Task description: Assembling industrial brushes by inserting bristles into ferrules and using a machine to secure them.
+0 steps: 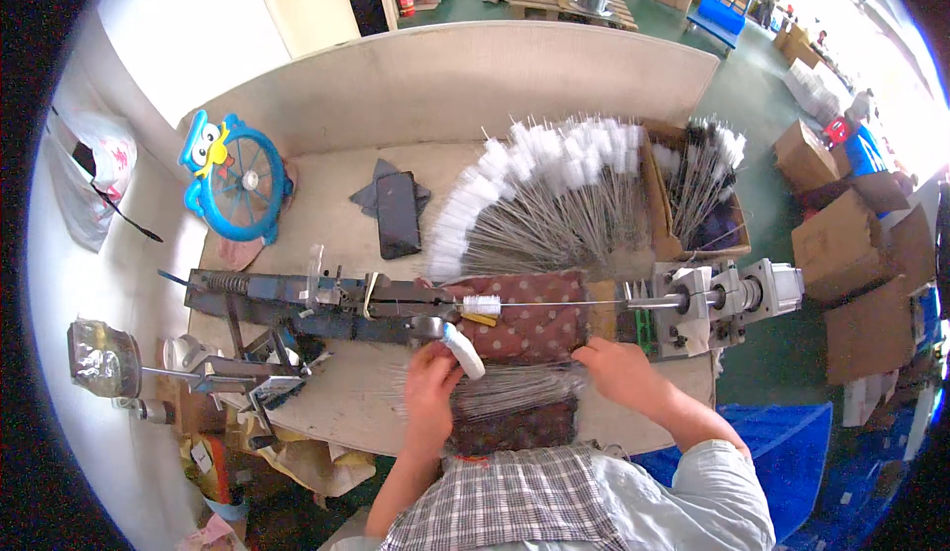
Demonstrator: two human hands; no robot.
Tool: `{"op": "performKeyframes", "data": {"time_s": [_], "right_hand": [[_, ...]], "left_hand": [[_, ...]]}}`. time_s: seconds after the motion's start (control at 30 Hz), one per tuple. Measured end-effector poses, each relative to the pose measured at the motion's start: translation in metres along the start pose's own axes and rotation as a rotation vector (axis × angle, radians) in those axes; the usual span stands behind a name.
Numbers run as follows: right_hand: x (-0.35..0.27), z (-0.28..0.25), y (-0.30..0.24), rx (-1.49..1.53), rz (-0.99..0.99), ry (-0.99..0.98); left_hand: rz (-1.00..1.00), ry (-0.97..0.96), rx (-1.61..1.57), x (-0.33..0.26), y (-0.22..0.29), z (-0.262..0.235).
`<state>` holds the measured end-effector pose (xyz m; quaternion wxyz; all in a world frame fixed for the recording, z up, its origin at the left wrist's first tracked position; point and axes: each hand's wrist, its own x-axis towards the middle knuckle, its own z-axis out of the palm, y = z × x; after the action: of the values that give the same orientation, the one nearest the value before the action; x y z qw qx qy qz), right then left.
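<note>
My left hand [432,393] is closed, with its fingers curled right beside a white-wrapped lever handle [465,351] on a bench machine [406,299]. Whether the fingers grip anything is hidden. My right hand [616,371] pinches with thumb and forefinger at the right edge of a brown polka-dot cloth [544,319]; what lies between the fingertips is too small to make out. Above the cloth a thin wire with a white-bristled brush head [481,305] runs level from the machine's jaws to the spindle [673,302] on the right. Loose thin wires [520,393] lie in front of the cloth.
Many white-tipped wire brushes [554,185] fan out behind the machine, next to a carton [673,195] of more brushes. A dark phone [398,215] and a blue cartoon-shaped fan [237,180] stand at the back left. A blue bin [782,452] is at lower right.
</note>
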<state>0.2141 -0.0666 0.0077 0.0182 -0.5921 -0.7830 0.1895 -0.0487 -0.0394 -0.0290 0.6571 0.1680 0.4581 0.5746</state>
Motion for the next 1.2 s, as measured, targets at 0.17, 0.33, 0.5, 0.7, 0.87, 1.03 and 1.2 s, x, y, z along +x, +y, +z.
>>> {"op": "performKeyframes", "data": {"time_s": [0.17, 0.33, 0.5, 0.7, 0.87, 1.03, 1.2], "right_hand": [[0.001, 0.002, 0.001, 0.006, 0.022, -0.040], [-0.009, -0.015, -0.001, 0.005, 0.081, 0.000], [-0.030, -0.066, -0.002, -0.180, 0.120, 0.153], [-0.033, -0.134, 0.011, -0.289, 0.148, 0.592], [-0.022, -0.129, 0.018, -0.073, 0.011, 0.567], [0.003, -0.109, 0.019, 0.134, -0.011, 0.531], [0.019, -0.092, 0.025, 0.188, -0.082, 0.556]], "left_hand": [[-0.394, 0.006, -0.032, -0.005, -0.003, 0.064], [-0.565, -0.406, -0.719, -0.020, 0.100, 0.060], [-0.354, -0.288, -0.130, -0.047, 0.072, 0.025], [-0.374, -0.783, 0.371, -0.035, 0.058, 0.066], [0.319, -0.870, 0.855, -0.008, 0.026, 0.115], [0.980, -0.714, 1.275, 0.017, -0.018, 0.152], [0.911, -0.799, 1.496, 0.040, -0.042, 0.168]]}}
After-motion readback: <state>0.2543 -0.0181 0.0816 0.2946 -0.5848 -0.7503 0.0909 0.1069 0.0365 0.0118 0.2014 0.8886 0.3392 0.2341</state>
